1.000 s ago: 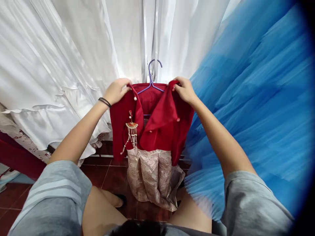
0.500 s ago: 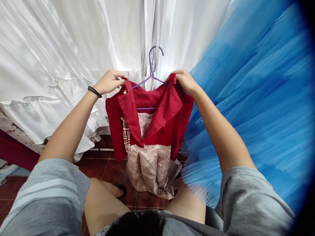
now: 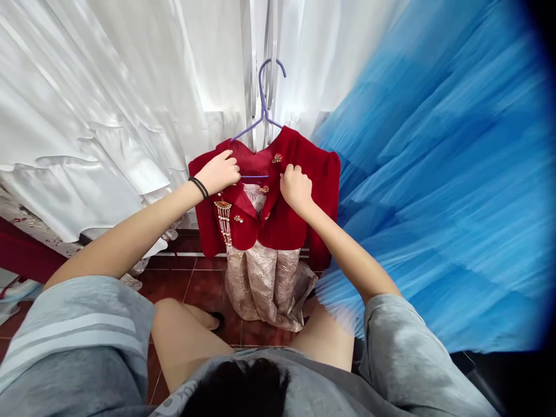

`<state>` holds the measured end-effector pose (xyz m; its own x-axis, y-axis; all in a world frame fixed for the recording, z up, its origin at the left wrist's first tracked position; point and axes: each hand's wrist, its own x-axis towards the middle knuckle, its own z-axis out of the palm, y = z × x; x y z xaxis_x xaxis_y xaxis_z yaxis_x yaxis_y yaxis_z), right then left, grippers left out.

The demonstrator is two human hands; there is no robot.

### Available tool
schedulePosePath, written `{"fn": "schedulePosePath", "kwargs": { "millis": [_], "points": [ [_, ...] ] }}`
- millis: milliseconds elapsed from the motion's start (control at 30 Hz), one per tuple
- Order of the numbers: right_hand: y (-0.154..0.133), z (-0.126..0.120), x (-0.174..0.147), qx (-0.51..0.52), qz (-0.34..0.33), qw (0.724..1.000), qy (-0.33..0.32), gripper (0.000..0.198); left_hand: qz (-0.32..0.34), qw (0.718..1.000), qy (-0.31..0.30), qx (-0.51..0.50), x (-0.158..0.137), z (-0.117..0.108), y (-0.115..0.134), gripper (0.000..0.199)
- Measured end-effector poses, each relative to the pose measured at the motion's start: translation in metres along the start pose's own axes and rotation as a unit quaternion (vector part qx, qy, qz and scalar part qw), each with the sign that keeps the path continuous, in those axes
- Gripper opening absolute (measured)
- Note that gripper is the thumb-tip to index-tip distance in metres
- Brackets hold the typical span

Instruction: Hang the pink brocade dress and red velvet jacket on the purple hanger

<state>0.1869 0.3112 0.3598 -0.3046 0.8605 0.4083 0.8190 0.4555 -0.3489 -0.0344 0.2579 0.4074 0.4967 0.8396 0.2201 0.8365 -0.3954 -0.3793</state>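
Note:
A red velvet jacket (image 3: 319,179) hangs on a purple hanger (image 3: 263,87) over a pale pink brocade skirt (image 3: 260,278). Jewelled clasps (image 3: 277,157) line the front edges, and a beaded tassel brooch (image 3: 223,211) sits on the left side. My left hand (image 3: 220,172) is closed on the jacket's left front edge, near the collar. With curled fingers, my right hand (image 3: 296,186) grips the right front edge. Between both hands the front stands partly apart, showing the hanger's bar and pale cloth inside. My fingertips are partly hidden by the fabric.
White satin and sheer gowns (image 3: 130,87) fill the back and left. A blue tulle gown (image 3: 434,202) spreads close on the right, touching the jacket sleeve. Dark red floor tiles (image 3: 208,295) lie below, between my legs.
Both hands have moved inward and down from the shoulders, bringing the folded-back jacket fronts forward. The clasps now show, and the fronts lie closer together.

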Motion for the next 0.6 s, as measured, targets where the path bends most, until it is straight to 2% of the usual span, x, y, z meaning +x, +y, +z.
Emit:
{"fn": "schedulePosePath", "kwargs": {
  "millis": [67, 133, 200, 267, 367, 433, 467, 533, 600],
  "points": [
    [0.0, -0.018, -0.002, 0.028, -0.019, 0.999, -0.009, 0.027, -0.029, 0.998, 0.05, -0.02, 0.002, -0.013, 0.002, 0.025],
    [-0.004, -0.039, -0.006, 0.072, -0.055, 0.995, 0.028, 0.029, -0.076, 0.983, 0.143, -0.081, 0.005, -0.029, 0.006, 0.028],
    [-0.009, -0.047, -0.009, 0.099, -0.078, 0.989, 0.076, 0.035, -0.121, 0.965, 0.197, -0.121, 0.011, -0.037, 0.012, 0.029],
    [-0.014, -0.037, -0.006, 0.086, -0.079, 0.991, 0.064, 0.037, -0.147, 0.966, 0.182, -0.107, 0.018, -0.029, 0.017, 0.026],
    [-0.017, -0.006, 0.0, 0.027, -0.075, 0.995, -0.065, 0.037, -0.148, 0.981, 0.114, -0.051, 0.024, 0.002, 0.019, 0.018],
    [-0.014, 0.0, -0.005, 0.011, -0.085, 0.99, -0.114, 0.041, -0.11, 0.988, 0.1, -0.048, 0.019, 0.018, 0.017, 0.025],
    [-0.011, -0.005, -0.012, 0.015, -0.093, 0.989, -0.111, 0.043, -0.081, 0.989, 0.106, -0.059, 0.013, 0.021, 0.015, 0.029],
    [-0.003, -0.03, -0.039, 0.05, -0.125, 0.989, -0.057, 0.043, -0.043, 0.986, 0.136, -0.09, -0.002, 0.021, 0.007, 0.036],
    [0.007, -0.065, -0.08, 0.126, -0.193, 0.972, 0.037, 0.041, -0.065, 0.977, 0.169, -0.109, -0.019, 0.015, -0.006, 0.042]
  ]
}}
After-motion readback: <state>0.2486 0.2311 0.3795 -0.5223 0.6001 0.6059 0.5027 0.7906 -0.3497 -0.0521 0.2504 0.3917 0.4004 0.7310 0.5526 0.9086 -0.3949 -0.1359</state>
